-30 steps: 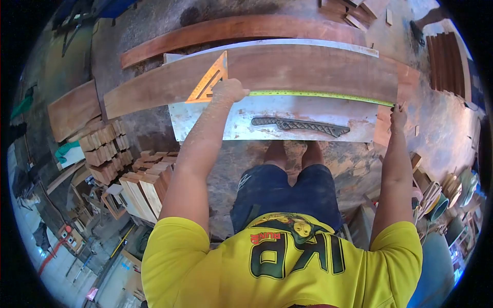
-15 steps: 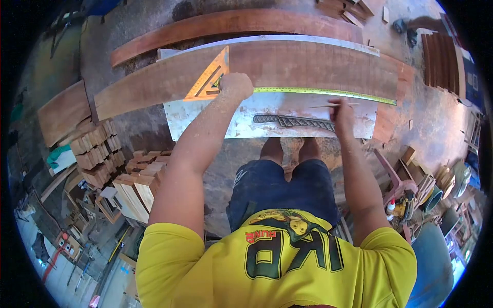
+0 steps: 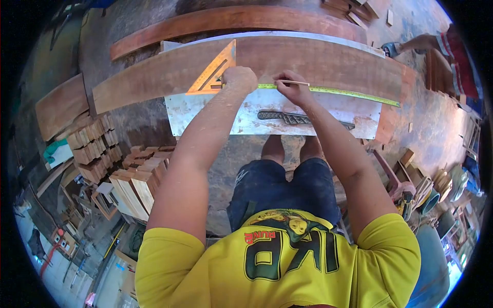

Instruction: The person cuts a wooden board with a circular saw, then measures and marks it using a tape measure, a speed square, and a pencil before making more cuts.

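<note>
Since a moment ago, my right hand (image 3: 290, 87) has slid along the plank (image 3: 328, 61) from its middle to just beside my left hand (image 3: 240, 79). It pinches a pencil (image 3: 297, 82), tip at the tape measure (image 3: 339, 92) that runs along the plank's near edge. My left hand is clenched over the tape's starting end, touching the speed square (image 3: 213, 74) lying flat on the plank.

With nothing holding the tape's far end, I think it could creep or bow off the edge, and my mark would land wrong. My fist could also nudge the square out of line.

On my yellow shirt (image 3: 287, 256) the big black letters look like "IKD", the small red ones like "RUNE". The tape's numbers are too small to read.
</note>
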Available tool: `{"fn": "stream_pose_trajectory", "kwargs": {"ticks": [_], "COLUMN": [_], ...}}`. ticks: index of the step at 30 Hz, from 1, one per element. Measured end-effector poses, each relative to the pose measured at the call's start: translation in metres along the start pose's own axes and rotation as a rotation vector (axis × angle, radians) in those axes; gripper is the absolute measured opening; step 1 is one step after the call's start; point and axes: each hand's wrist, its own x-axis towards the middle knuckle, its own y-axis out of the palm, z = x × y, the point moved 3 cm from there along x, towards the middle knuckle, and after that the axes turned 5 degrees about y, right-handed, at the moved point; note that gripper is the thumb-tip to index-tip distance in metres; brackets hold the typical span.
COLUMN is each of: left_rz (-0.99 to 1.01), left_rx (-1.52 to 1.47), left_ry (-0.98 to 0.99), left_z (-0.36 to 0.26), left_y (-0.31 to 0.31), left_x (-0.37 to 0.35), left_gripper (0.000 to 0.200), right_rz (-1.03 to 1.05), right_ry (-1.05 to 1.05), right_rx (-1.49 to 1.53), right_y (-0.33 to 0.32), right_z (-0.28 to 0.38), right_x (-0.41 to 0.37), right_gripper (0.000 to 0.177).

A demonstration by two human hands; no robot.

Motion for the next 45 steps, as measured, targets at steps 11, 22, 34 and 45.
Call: {"fn": "stream_pose_trajectory", "kwargs": {"ticks": [11,22,34,45], "left_rz": [-0.010,-0.093,-0.063,-0.080], "left_rx": [-0.013,0.019,0.014,0.015], "left_ry": [0.041,0.063,0.032,0.038], "left_z": [0.003,-0.004,0.002,0.002], "left_y": [0.005,0.002,0.010,0.016], "left_x": [0.004,0.001,-0.003,0.000], "left_gripper": [0.033,0.041,0.046,0.036], "right_rz": [0.099,-0.041,0.005,0.055], "right_ry": [-0.010,-0.169,-0.067,0.027], "right_rx": [-0.320,-0.214,-0.280,-0.336], "right_y": [0.003,0.003,0.002,0.006], "right_z": [-0.014,-0.015,-0.016,-0.015], "right_x": [0.019,0.010,0.013,0.013], "right_gripper": [0.013,0.011,0.013,0.013]}}
